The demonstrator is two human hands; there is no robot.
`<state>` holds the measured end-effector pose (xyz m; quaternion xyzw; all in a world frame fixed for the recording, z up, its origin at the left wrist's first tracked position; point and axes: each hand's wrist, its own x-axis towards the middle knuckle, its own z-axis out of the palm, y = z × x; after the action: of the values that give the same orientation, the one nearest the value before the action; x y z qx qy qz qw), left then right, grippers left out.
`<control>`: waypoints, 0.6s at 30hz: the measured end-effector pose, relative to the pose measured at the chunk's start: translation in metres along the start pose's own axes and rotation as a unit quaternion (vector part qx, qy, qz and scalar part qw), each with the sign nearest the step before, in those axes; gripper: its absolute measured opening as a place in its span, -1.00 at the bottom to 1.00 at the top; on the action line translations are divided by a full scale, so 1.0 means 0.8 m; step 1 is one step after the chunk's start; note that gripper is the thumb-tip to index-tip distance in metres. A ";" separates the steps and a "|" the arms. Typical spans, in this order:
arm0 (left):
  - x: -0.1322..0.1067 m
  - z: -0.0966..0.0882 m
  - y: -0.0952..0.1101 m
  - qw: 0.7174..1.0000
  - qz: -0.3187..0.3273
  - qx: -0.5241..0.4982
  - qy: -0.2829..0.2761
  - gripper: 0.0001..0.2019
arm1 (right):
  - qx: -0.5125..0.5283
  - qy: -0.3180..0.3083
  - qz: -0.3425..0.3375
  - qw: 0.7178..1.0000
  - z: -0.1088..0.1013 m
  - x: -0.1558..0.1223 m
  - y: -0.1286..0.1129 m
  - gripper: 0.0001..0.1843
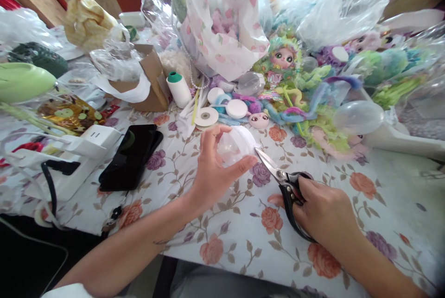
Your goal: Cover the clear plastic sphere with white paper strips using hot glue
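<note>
My left hand (pixel 217 161) grips a clear plastic dome with a white rim (pixel 239 142), fingers over its far side and thumb stretched along the near side. My right hand (pixel 323 205) is wrapped round the black handles of a pair of scissors (pixel 278 173). The scissor blades point left, their tips at the right edge of the white rim. Whether the tips touch it or stand just short I cannot make out. A small doll face (pixel 259 120) and white discs (pixel 237 109) lie beyond the dome.
Two stacked phones (pixel 128 156) and a white power strip (pixel 69 163) lie at left. A thread cone (pixel 179 89) stands by a cardboard box (pixel 153 80). Dolls (pixel 281 57), fuzzy coloured strips and plastic bags (pixel 323 10) crowd the back. Another clear dome (pixel 359 117) rests at right.
</note>
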<state>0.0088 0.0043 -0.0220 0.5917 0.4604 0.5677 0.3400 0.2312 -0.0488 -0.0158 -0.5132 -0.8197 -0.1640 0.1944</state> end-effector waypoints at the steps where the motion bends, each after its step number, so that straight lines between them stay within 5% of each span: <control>1: 0.000 0.000 0.000 1.000 0.000 -0.003 0.000 -0.44 | -0.004 0.002 -0.001 1.000 0.000 0.001 0.000 -0.78; 18: -0.001 -0.002 -0.006 1.000 -0.005 0.000 -0.012 -0.42 | -0.022 0.007 -0.010 1.000 -0.006 0.006 -0.002 -0.75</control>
<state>0.0068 0.0049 -0.0266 0.5963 0.4590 0.5587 0.3487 0.2290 -0.0482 -0.0093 -0.5076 -0.8197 -0.1879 0.1874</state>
